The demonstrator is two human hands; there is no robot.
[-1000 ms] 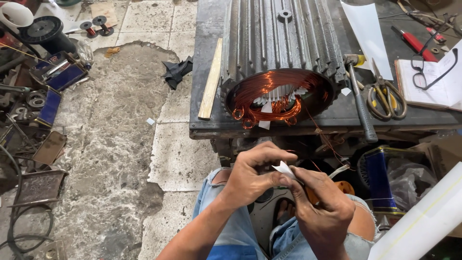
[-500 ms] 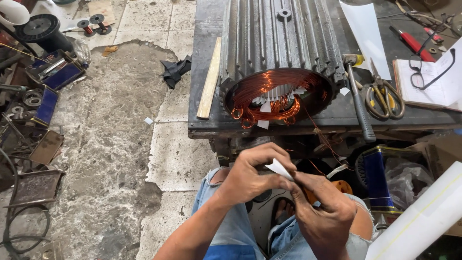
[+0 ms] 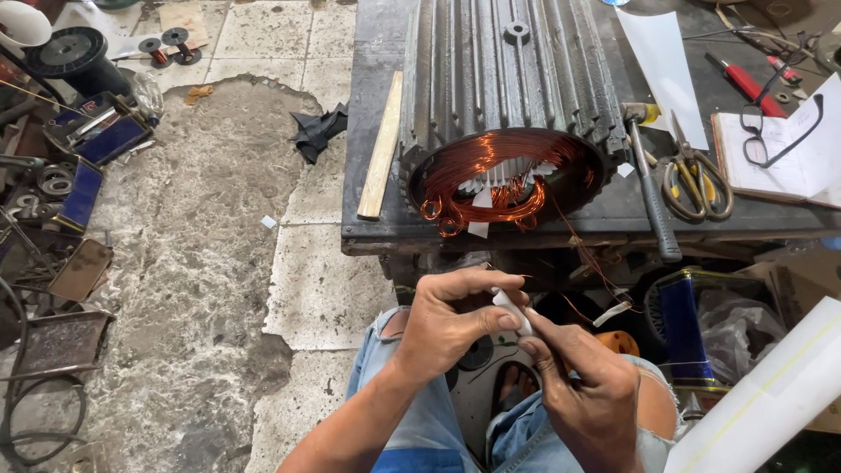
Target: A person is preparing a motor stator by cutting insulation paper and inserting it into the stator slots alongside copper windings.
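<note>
My left hand point(image 3: 451, 320) and my right hand point(image 3: 583, 385) meet over my lap, and both pinch a small white strip of paper point(image 3: 511, 308) between thumb and fingers. Just beyond them, a ribbed grey motor stator point(image 3: 508, 79) lies on the dark workbench point(image 3: 377, 236), its open end facing me with copper windings point(image 3: 491, 180) and white paper slips in the slots. Thin copper wires point(image 3: 587, 254) trail from the windings down toward my knees.
On the bench lie a wooden stick point(image 3: 382, 149), a hammer point(image 3: 650, 188), scissors point(image 3: 696, 180), a white sheet point(image 3: 661, 61), eyeglasses on a notebook point(image 3: 780, 140) and a red tool point(image 3: 745, 83). Scrap and wire spools point(image 3: 70, 57) clutter the floor at left. A blue tin point(image 3: 683, 328) stands at right.
Both hands have kept working the white strip between the fingertips; the strip sits lower and more hidden in the fingers now. The view has shifted slightly.
</note>
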